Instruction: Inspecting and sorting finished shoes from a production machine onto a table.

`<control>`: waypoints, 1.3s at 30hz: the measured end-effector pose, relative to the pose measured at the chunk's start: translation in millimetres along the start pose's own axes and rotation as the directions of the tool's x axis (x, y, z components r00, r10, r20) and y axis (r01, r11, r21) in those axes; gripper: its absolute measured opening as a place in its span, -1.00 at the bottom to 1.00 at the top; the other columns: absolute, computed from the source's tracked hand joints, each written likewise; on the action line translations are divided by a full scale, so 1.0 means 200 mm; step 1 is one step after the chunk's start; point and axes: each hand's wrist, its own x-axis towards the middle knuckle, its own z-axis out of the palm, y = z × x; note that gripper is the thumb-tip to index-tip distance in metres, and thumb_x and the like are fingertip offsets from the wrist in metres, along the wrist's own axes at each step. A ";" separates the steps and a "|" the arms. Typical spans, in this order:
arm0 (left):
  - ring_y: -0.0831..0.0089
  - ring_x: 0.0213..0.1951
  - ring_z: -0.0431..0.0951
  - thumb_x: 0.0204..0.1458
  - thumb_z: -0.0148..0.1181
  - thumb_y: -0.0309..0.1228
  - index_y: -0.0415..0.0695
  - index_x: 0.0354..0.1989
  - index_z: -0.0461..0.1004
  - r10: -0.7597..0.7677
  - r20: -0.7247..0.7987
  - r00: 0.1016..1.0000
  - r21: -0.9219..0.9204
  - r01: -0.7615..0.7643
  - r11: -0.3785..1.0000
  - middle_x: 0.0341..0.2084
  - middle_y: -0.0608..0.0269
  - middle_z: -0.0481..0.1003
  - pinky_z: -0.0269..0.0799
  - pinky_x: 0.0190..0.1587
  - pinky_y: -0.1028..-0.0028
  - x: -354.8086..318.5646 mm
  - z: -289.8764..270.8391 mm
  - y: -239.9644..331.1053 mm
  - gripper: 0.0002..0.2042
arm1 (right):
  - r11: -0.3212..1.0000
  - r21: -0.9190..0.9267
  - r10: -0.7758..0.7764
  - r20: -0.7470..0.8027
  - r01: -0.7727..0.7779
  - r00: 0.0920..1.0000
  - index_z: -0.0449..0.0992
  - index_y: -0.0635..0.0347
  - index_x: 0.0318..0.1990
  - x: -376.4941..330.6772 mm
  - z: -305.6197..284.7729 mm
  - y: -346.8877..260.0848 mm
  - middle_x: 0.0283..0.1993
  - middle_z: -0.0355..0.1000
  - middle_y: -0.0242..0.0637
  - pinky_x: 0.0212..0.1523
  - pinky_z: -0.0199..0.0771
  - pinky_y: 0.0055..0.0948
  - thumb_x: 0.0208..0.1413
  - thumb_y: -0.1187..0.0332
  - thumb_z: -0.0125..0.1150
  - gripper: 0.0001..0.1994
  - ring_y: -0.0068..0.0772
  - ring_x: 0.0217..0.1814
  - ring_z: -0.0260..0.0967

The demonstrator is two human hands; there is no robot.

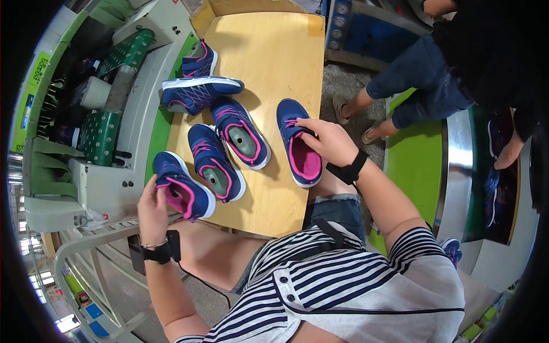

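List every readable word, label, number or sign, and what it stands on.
No words or numbers can be read.
Green label with square black code, on the white metal machine: print too small.
Round dials on the blue metal cabinet: markings too small.
Navy-and-pink fabric shoes: nothing legible.

Count at table: 6 navy shoes (pixel 206 91), 2 bare hands (pixel 337 143), 2 black wrist straps (pixel 349 167), 1 table (pixel 274 57); beside it, 1 co-worker (pixel 434 86)

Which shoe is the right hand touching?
The shoe by the table's right edge, apart from the cluster; only that one has the right hand at its tongue.
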 end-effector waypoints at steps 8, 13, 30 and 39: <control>0.21 0.06 0.51 0.25 0.03 -0.47 -0.25 0.31 0.24 0.010 -0.078 0.997 -0.071 -0.015 0.997 0.24 0.00 0.33 0.39 0.07 0.35 -0.13 0.09 0.09 -0.56 | 0.992 0.046 -0.112 -0.111 0.118 0.987 0.54 0.13 -0.02 -0.05 0.04 0.02 0.11 0.49 -0.20 0.02 0.51 -0.28 0.08 0.37 0.18 -0.72 -0.09 0.02 0.49; 0.25 0.13 0.45 0.17 0.16 -0.48 -0.24 0.25 0.33 0.119 0.105 0.987 -0.174 -0.099 0.980 0.15 0.07 0.43 0.38 0.09 0.35 -0.26 0.25 0.50 -0.56 | 0.980 0.086 -0.151 -0.254 0.177 0.955 0.55 0.18 -0.05 -0.07 -0.04 -0.22 0.14 0.46 -0.15 0.06 0.49 -0.28 -0.03 0.50 0.22 -0.68 -0.06 0.08 0.47; 0.47 -0.05 0.48 0.18 -0.10 -0.61 -0.27 0.17 0.29 -0.009 0.254 0.967 -0.721 0.196 0.664 -0.08 0.23 0.48 0.38 0.07 0.50 -0.52 0.16 0.35 -0.64 | 0.780 0.412 -0.395 -0.261 0.472 0.881 0.45 0.20 0.13 -0.07 -0.05 -0.60 0.28 0.33 -0.06 0.14 0.41 -0.26 0.05 0.43 0.29 -0.56 -0.09 0.25 0.34; 0.31 0.02 0.54 0.03 -0.01 -0.76 -0.28 0.16 0.38 -0.727 -0.198 0.658 -0.752 0.374 0.543 -0.01 0.13 0.52 0.45 0.10 0.33 -1.44 -0.38 -0.31 -0.54 | 0.968 0.153 -0.210 0.073 0.197 0.975 0.32 0.19 0.27 -0.03 0.30 -0.21 0.41 0.13 0.05 0.35 0.15 -0.16 0.14 0.36 0.26 -0.48 0.06 0.44 0.08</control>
